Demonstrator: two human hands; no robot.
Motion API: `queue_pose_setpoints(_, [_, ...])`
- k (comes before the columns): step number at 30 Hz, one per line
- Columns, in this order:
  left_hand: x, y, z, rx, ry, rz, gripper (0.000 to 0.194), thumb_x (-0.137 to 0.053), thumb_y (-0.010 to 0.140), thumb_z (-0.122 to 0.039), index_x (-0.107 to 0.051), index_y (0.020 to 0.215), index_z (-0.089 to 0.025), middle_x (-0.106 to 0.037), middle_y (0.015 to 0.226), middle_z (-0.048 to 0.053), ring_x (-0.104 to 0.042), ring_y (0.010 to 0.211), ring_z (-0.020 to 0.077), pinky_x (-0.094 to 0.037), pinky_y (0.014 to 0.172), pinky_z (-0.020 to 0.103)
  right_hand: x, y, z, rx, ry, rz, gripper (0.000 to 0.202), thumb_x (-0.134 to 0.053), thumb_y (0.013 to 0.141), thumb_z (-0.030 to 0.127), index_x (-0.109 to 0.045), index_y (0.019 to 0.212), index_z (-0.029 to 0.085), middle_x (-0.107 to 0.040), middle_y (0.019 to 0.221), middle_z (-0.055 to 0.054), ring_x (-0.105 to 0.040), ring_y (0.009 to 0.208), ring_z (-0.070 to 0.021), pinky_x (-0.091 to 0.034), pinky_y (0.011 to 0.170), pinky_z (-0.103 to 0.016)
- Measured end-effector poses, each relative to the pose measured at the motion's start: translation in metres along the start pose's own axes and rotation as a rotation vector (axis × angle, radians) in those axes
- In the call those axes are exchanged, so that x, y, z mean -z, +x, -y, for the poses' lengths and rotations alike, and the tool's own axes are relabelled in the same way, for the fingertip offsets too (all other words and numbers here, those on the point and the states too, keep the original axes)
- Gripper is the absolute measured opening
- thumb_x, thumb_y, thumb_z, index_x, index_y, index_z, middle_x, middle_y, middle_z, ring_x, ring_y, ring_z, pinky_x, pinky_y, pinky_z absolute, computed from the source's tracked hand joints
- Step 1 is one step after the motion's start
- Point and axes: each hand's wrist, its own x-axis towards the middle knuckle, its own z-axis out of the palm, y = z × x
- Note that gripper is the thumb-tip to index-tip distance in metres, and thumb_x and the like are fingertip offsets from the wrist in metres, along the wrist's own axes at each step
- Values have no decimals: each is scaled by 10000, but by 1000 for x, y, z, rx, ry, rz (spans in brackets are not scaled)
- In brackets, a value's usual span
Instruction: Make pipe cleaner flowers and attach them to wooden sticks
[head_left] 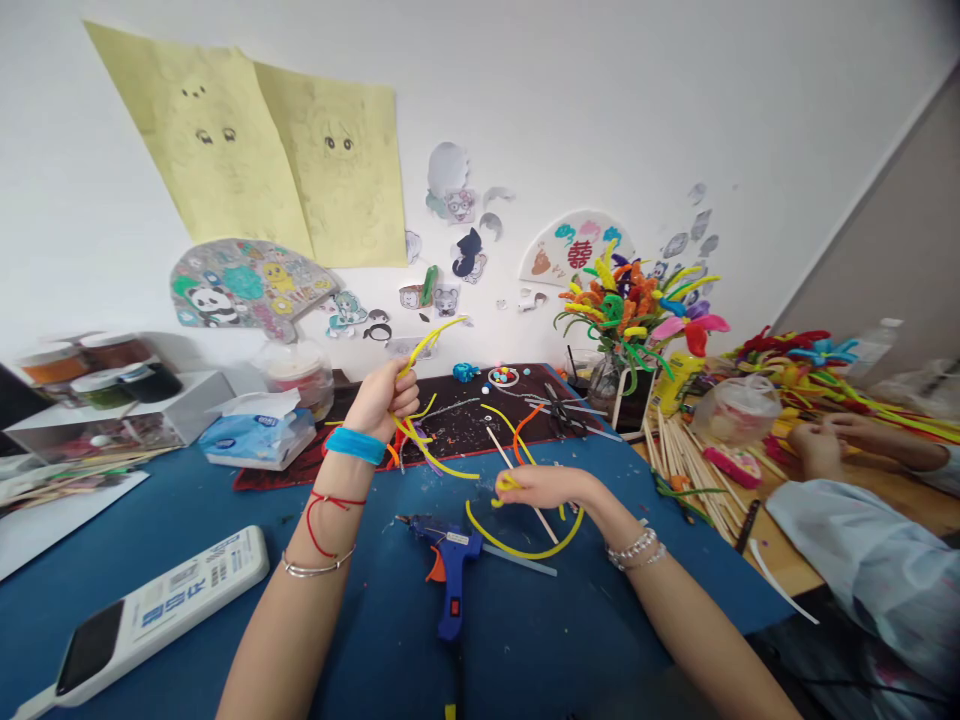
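My left hand (382,398) is raised over the far part of the blue table, its fingers closed around yellow pipe cleaners (435,338) that stick out above and below the fist. Lower and to the right, my right hand (546,486) pinches another yellow pipe cleaner (525,553), which curves in a wide loop beneath it. Between my forearms a blue hot glue gun (454,560) lies with its nozzle to the left and a glue stick (521,561) out of its back. A wooden stick (544,522) passes behind my right hand.
A dark mat (457,425) holds loose pipe cleaners and small pompoms. At left are a tissue pack (259,432) and a long white device (165,610). A vase of pipe-cleaner flowers (626,300) and wooden sticks (686,465) stand right, beside another person's hands (821,445).
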Motion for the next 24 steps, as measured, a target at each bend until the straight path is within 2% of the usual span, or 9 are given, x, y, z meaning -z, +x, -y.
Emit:
queue_pose_setpoints(4, [1, 0, 0, 4, -15, -16, 156, -447, 802, -167, -382, 661, -171, -236, 426, -107, -176, 270, 23, -127, 275, 143, 19, -11, -11, -19, 245, -207, 353, -429, 827, 522, -434, 820, 169, -391, 667, 47, -330, 492, -50, -300, 449, -171])
queue_pose_setpoints(8, [3, 1, 0, 7, -27, -24, 130, -466, 792, -165, -396, 682, -171, -233, 431, -109, -184, 270, 23, -122, 276, 141, 33, -20, -18, 14, 455, -377, 397, -389, 821, 578, -327, 724, 198, -222, 574, 88, -180, 420, -39, -223, 381, -157])
queue_pose_setpoints(12, [3, 2, 1, 9, -18, -22, 158, -464, 794, -170, -377, 662, -172, -230, 430, -108, -174, 272, 21, -120, 274, 139, 46, -22, -23, 105, 601, -539, 448, -328, 817, 625, -262, 662, 210, -213, 549, 88, -168, 397, -47, -259, 367, -164])
queue_pose_setpoints(15, [5, 3, 0, 6, -25, -22, 164, -464, 795, -171, -373, 659, -172, -228, 433, -107, -173, 272, 21, -118, 275, 140, 59, -23, -30, 184, 692, -654, 488, -339, 801, 644, -199, 625, 211, -179, 513, 96, -113, 372, -47, -183, 329, -153])
queue_pose_setpoints(20, [10, 5, -1, -9, -28, -30, 139, -429, 812, -166, -395, 677, -167, -225, 432, -104, -174, 270, 24, -115, 279, 146, 75, -36, -32, 271, 737, -720, 512, -363, 809, 621, -144, 608, 205, -119, 482, 102, 18, 382, -53, -56, 315, -164])
queue_pose_setpoints(24, [13, 6, -3, -8, -48, -26, 115, -433, 809, -165, -413, 696, -165, -231, 435, -105, -180, 268, 24, -116, 280, 146, 67, -46, -22, 241, 732, -686, 484, -320, 841, 598, -131, 617, 211, -100, 478, 96, 24, 385, -64, -53, 326, -178])
